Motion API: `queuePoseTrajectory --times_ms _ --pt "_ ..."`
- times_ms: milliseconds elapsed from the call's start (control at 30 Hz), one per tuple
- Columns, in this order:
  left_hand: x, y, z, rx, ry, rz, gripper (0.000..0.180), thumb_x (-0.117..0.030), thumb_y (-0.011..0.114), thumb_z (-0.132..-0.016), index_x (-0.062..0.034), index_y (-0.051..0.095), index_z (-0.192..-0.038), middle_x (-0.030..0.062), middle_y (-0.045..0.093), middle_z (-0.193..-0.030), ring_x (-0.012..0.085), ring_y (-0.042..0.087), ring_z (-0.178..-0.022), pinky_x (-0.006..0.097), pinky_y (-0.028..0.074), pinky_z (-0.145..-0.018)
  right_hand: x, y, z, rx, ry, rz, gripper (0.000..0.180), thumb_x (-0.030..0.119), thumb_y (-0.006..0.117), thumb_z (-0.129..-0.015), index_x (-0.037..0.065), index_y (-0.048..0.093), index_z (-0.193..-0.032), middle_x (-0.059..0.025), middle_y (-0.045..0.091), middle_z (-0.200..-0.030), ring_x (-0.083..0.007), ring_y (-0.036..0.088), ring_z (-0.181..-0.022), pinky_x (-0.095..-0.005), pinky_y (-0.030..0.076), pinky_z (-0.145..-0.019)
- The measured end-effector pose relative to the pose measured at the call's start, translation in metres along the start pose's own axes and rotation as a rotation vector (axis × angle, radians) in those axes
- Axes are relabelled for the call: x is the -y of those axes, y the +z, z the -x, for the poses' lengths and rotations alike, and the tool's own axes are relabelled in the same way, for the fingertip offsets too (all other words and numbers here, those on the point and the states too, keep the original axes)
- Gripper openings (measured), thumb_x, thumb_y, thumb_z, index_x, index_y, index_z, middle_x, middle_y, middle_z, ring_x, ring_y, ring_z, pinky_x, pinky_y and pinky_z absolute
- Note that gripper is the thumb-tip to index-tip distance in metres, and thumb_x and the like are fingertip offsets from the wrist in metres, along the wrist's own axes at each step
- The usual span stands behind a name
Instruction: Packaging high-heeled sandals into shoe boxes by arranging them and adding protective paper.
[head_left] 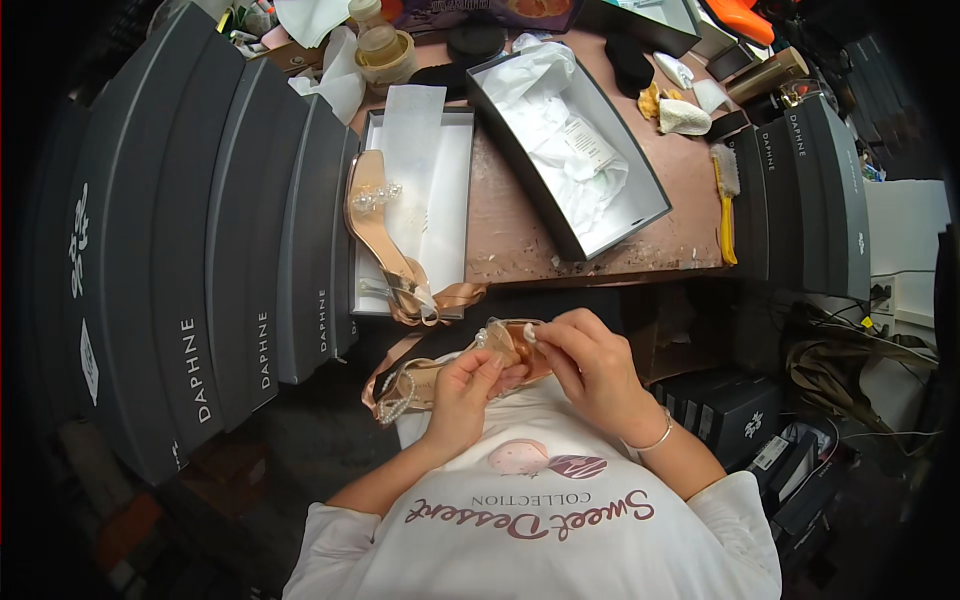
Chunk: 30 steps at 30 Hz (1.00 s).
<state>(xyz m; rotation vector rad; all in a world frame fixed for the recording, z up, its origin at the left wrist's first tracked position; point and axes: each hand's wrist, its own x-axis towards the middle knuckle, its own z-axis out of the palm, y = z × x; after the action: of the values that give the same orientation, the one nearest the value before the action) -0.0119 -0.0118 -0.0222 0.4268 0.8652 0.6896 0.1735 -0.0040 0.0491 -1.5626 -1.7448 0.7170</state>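
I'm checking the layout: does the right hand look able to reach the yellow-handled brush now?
Probably yes: the yellow-handled brush lies uncovered, its handle end nearer, though the right hand pinches a white piece by the held sandal.

A: Furniture?
B: One table [515, 235]. Pinkish-brown top, scuffed, dark and pale specks along the front edge.
A: Underneath?
B: Open brown compartment [688, 335], right-hand side, in shadow.
A: Wall?
B: White panel [908, 225] far right. Can't tell if it's wall or cabinet. Power socket [881, 293] at its left side.
A: Light, floor?
B: Tabletop's well lit, drops to murk below it. Floor's too dark to make out.
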Motion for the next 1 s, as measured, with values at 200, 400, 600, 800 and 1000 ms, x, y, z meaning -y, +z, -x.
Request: queuePoseTrajectory --times_ms 200,400,600,800,1000 --pt "-0.021 0.001 0.01 -0.01 0.036 -0.315 0.02 -0.015 0.048 -0.1 0.0034 0.057 -0.103 0.0093 0.065 -0.097 0.0132 0.064 -0.091 0.026 0.052 -0.083 -0.004 0.011 -0.004 0.084 0.031 -0.12 0.015 0.0 0.066 -0.079 0.001 0.063 -0.094 -0.0117 0.057 -0.086 -0.0274 0.061 -0.071 -0.0332 0.051 -0.061" --pt "-0.027 -0.012 0.007 0.03 -0.022 -0.574 0.022 -0.016 0.046 -0.101 0.0032 0.054 -0.108 0.0098 0.063 -0.103 0.0136 0.063 -0.092 0.027 0.051 -0.084 -0.008 0.004 -0.001 0.14 0.066 -0.158 0.014 -0.001 0.066 -0.081 0.001 0.064 -0.095 -0.011 0.057 -0.086 -0.0226 0.059 -0.069 -0.0296 0.049 -0.06" --pt "-0.022 -0.014 0.005 -0.004 -0.039 -0.263 0.022 -0.016 0.047 -0.1 0.0032 0.054 -0.106 0.0115 0.062 -0.105 0.0158 0.064 -0.093 0.03 0.053 -0.086 -0.013 0.003 0.003 0.023 0.066 -0.236 0.013 -0.002 0.068 -0.08 -0.001 0.065 -0.093 -0.0093 0.06 -0.082 -0.0163 0.058 -0.066 -0.0253 0.046 -0.057" --pt "-0.024 -0.008 0.005 -0.031 -0.07 -0.115 0.019 -0.015 0.049 -0.099 0.0009 0.055 -0.106 0.0117 0.062 -0.104 0.0169 0.064 -0.093 0.032 0.054 -0.086 -0.002 0.0 0.017 0.07 0.006 -0.187 0.017 0.001 0.07 -0.077 0.001 0.065 -0.093 -0.0093 0.061 -0.082 -0.0204 0.062 -0.063 -0.0285 0.05 -0.055" --pt "-0.025 0.004 -0.007 -0.04 -0.007 -0.009 0.015 -0.013 0.05 -0.098 -0.0005 0.054 -0.106 0.0091 0.062 -0.103 0.0149 0.062 -0.094 0.03 0.053 -0.086 -0.002 0.009 0.019 0.1 -0.124 0.08 0.022 0.002 0.072 -0.074 0.004 0.066 -0.095 -0.0083 0.062 -0.082 -0.0213 0.063 -0.063 -0.0295 0.051 -0.053"
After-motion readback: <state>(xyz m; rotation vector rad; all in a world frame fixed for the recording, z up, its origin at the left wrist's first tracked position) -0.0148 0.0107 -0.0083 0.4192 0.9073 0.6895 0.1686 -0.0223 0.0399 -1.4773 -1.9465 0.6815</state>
